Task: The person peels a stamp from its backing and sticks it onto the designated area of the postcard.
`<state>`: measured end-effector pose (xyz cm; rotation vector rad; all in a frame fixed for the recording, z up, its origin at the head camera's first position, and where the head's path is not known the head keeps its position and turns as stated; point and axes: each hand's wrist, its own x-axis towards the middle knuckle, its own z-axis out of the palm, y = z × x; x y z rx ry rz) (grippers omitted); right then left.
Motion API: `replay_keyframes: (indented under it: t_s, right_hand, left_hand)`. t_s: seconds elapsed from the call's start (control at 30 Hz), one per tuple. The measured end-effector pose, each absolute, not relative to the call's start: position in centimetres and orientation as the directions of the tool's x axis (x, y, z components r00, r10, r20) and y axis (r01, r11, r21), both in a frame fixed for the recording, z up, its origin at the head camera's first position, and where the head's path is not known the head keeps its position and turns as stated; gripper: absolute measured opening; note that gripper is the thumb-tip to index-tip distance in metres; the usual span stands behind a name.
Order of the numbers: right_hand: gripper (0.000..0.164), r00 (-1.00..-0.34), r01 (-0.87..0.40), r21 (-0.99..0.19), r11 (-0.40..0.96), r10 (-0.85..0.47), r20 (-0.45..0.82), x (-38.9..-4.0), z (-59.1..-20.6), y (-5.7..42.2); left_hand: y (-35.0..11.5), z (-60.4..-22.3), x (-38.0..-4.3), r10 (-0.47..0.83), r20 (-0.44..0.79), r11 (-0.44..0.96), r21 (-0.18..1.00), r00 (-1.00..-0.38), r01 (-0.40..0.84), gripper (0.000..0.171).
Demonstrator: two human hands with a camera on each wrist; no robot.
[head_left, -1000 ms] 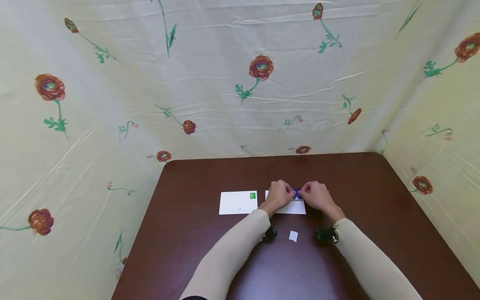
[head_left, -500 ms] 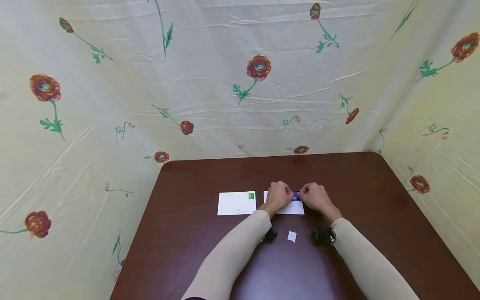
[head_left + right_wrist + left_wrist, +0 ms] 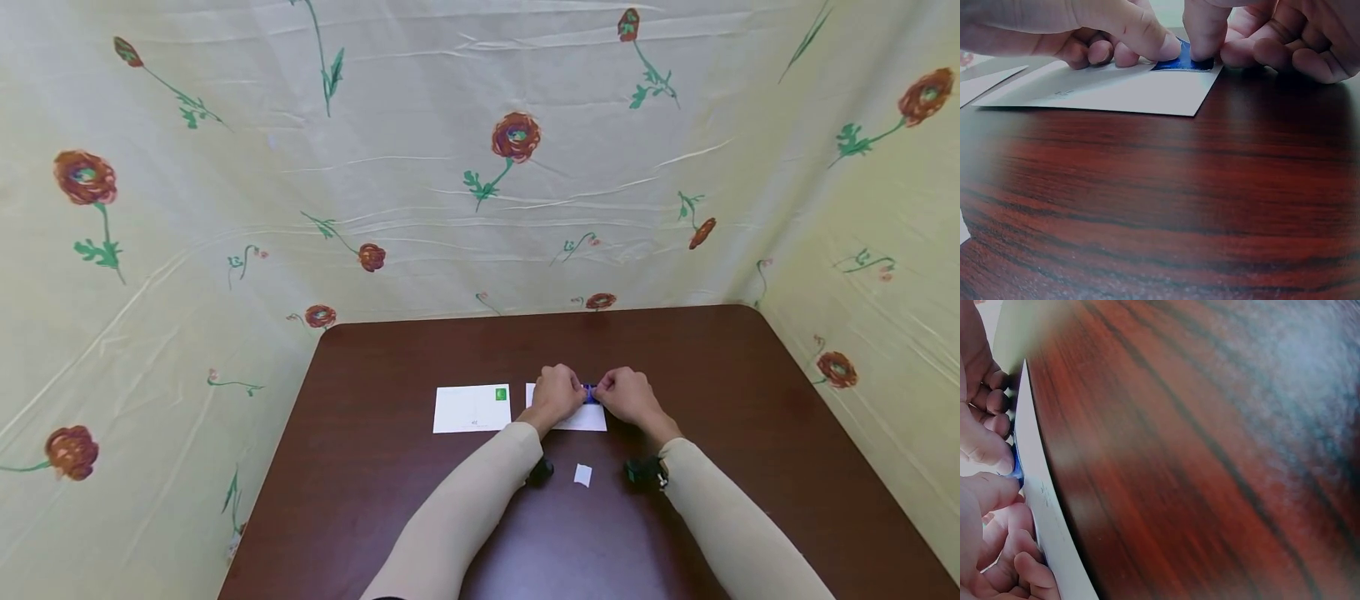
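Note:
A small blue stamp (image 3: 1180, 61) sits at the upper right corner of a white card (image 3: 1104, 90) on the table. My left hand (image 3: 556, 395) is at the stamp's left side, its thumb and finger pinching it. From the other side, my right hand (image 3: 632, 393) holds the stamp's right part between thumb and fingers. In the right wrist view, the two thumb tips almost meet over the stamp, and its upper edge rises between them. The left wrist view shows both hands close over the card, with a sliver of blue between the thumbs. My left hand hides much of the card.
Left of the hands lies another white card (image 3: 468, 410) with a green stamp (image 3: 501, 394) at its upper right. A small white paper piece (image 3: 582, 475) rests between the forearms. The brown table (image 3: 420, 350) meets a flower-print curtain (image 3: 420, 183) at its far edge.
Both hands stay at the blue stamp with only slight finger shifts. The head view has drifted a little; the cards and paper piece lie in the same places.

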<state>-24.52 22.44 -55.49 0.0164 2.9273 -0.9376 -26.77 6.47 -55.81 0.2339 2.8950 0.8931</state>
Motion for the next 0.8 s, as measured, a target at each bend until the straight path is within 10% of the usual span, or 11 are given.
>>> replay_keyframes:
  t_s: [0.8]
  right_hand:
    - [0.019, -0.987, -0.162, -0.516, 0.841, -0.149, 0.067, -24.17, -55.95, 22.67]
  left_hand:
    - [6.64, -55.72, -26.66, 0.246, -0.044, 0.831, 0.524, -0.968, 0.187, 0.005]
